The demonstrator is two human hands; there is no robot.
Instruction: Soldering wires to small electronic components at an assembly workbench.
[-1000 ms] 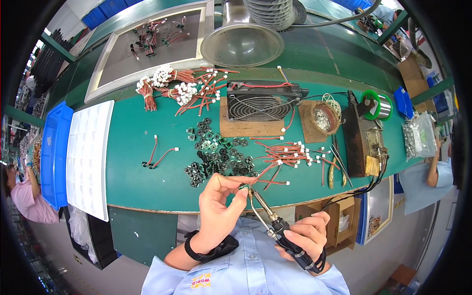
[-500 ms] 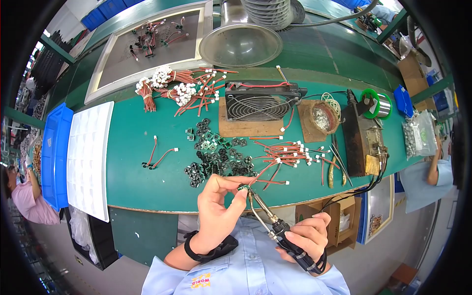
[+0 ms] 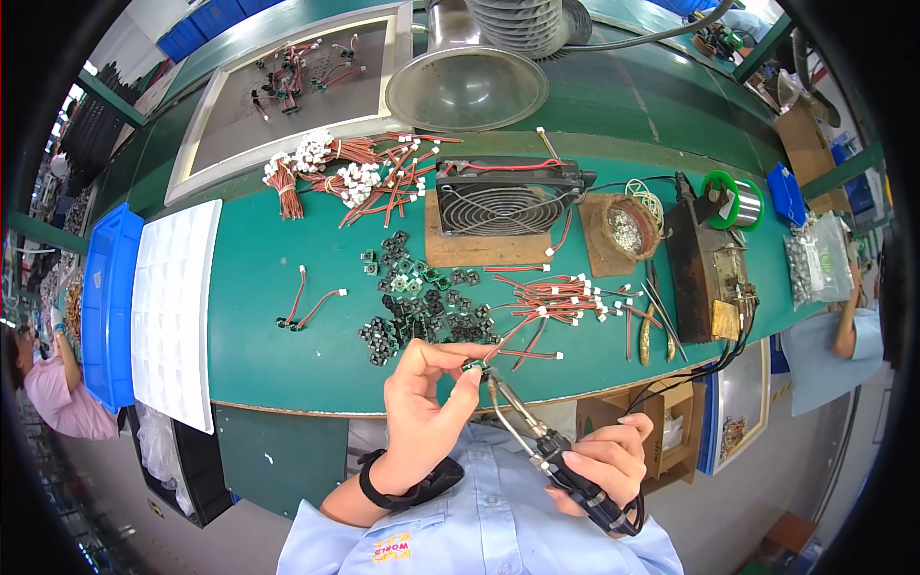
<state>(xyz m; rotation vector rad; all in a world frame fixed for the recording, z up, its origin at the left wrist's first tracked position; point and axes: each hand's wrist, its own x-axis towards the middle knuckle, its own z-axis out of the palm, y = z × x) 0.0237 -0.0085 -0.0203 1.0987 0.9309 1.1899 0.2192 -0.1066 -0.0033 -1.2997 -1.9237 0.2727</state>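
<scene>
My left hand point(image 3: 422, 398) pinches a small green circuit board point(image 3: 473, 365) between thumb and fingers, just over the table's front edge. A red-and-black wire point(image 3: 516, 337) runs up from the fingertips at the board. In my right hand point(image 3: 613, 462) is a soldering iron point(image 3: 552, 447) with a thin metal feed tube alongside. Its tip is close beside the board; whether they touch I cannot tell. Beyond my left hand lies a pile of small black-and-green boards point(image 3: 422, 311). Loose wires with white connectors point(image 3: 575, 295) are spread to its right.
A black fan point(image 3: 503, 203) stands behind the boards. To the right are a pot of solder bits point(image 3: 631, 230), tweezers point(image 3: 665, 311), a soldering station point(image 3: 700, 268) and a solder spool point(image 3: 736, 203). Two wired boards point(image 3: 299, 323), a white tray point(image 3: 174, 311) and a blue bin point(image 3: 107, 307) are left.
My right hand and the soldering iron have shifted slightly right and down, and the tip has drawn back a little from the board. My left hand stays nearly in place.
</scene>
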